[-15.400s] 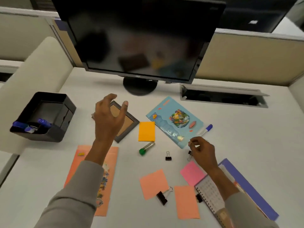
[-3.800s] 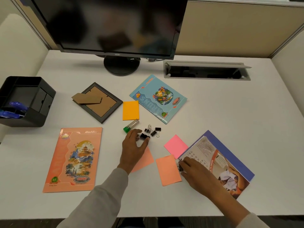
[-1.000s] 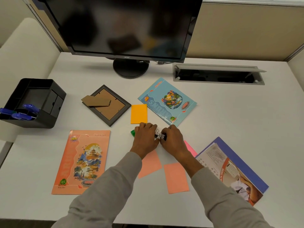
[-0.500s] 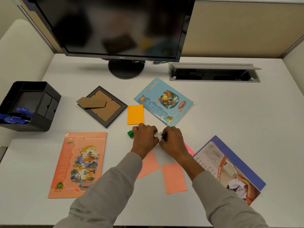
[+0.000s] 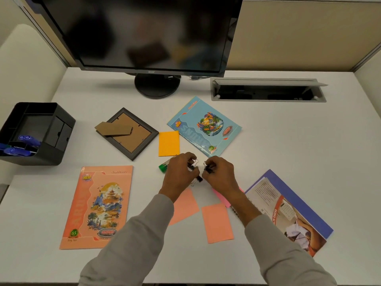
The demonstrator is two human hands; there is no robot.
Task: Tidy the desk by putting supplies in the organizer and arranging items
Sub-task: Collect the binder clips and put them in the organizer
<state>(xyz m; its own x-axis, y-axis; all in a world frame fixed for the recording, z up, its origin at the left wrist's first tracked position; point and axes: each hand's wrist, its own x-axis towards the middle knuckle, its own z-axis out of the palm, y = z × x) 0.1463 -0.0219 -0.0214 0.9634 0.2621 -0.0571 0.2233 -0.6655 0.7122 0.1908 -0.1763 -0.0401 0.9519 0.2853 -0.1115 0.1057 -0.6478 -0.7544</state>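
While the black monitor (image 5: 144,32) fills the back of the white desk (image 5: 288,141), both grey-sleeved forearms reach forward from the near edge and meet at the middle. Left of them lies the orange notebook (image 5: 97,207), right of them an open magazine (image 5: 288,211), and beyond them the blue notebook (image 5: 204,126) and a face-down picture frame (image 5: 129,135). At the far left stands the black organizer (image 5: 51,129), blue markers (image 5: 22,145) in its near compartment. An orange sticky note (image 5: 168,143) lies just beyond the hands, two salmon ones near the wrists. The left hand (image 5: 179,172), fingers curled, pinches black binder clips (image 5: 199,178); the right hand (image 5: 220,174), likewise curled, pinches another cluster of clips beside it. A green-capped tube (image 5: 163,167) peeks out just left of the left hand.
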